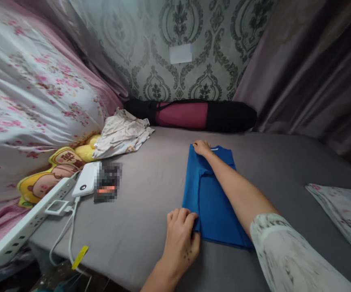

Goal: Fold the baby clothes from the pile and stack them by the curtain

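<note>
A blue T-shirt (220,207) lies on the grey bed sheet, its left side folded inward in a long strip and its collar facing away from me. At the near end of that strip, my left hand (181,239) has its fingers closed on the folded edge by the hem. My right hand (202,147) reaches across the shirt and grips the far end of the same strip, just left of the collar. My right forearm, in a pale patterned sleeve, hides part of the shirt's right side.
A folded floral cloth (342,211) lies at the right. On the left are a crumpled printed cloth (123,134), a yellow cartoon cushion (50,178), a white power bank (86,179), a blurred-out object (107,182) and a power strip (26,223). A long black-and-maroon bag (181,114) rests against the wall.
</note>
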### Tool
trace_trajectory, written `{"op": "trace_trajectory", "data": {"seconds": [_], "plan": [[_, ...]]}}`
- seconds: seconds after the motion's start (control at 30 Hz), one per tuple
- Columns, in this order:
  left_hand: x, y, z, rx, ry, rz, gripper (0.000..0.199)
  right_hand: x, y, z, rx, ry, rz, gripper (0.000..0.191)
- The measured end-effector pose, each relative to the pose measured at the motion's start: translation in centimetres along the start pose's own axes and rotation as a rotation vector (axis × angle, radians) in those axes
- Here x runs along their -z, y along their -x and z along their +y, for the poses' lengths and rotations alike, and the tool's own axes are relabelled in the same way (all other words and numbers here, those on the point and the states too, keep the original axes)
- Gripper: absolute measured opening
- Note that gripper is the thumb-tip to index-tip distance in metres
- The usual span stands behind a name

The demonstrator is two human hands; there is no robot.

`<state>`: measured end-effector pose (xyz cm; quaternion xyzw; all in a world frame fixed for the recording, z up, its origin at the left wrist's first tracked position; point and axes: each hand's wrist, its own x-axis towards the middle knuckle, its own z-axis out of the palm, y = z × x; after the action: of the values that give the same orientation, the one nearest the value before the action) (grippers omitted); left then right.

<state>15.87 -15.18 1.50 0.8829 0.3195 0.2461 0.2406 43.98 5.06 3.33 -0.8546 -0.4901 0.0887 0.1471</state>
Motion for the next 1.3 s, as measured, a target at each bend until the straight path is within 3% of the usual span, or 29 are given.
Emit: {"op": "trace_trajectory", "data": {"seconds": [0.27,0.47,0.7,0.9,1.03,1.17,1.3], "plan": [[0.0,0.0,-0.2,-0.005,0.023,-0.029,0.041,-0.5,-2.1,-0.2,-0.026,-0.020,-0.067,0.025],[-0.4,0.1,-0.4,-0.021,0.021,-0.057,0.026,-1.6,-1.5,-0.8,0.005,-0.024,0.034,0.027],[-0.2,-0.1,-0.3,-0.056,0.006,-0.056,0.026,-3.2,-0.2,-1.1,0.054,0.031,0.190,0.033],[-0.5,-0.1,-0.3,-0.108,-0.006,-0.003,0.024,-1.7,-1.3,-0.5,0.023,-0.004,0.046,0.041],[-0.2,-0.2,0.2,-0.124,-0.015,0.033,0.009,-1.1,-1.0,-0.6,0.033,0.008,0.055,0.032],[0.7,-0.4,0.6,-0.141,0.006,0.030,0.015,-2.1,0.7,-1.5,0.171,0.104,0.142,0.039],[0.4,-0.7,0.1,-0.222,-0.144,0.007,0.033,-3.8,2.3,-2.4,0.294,0.157,0.046,0.059]]}}
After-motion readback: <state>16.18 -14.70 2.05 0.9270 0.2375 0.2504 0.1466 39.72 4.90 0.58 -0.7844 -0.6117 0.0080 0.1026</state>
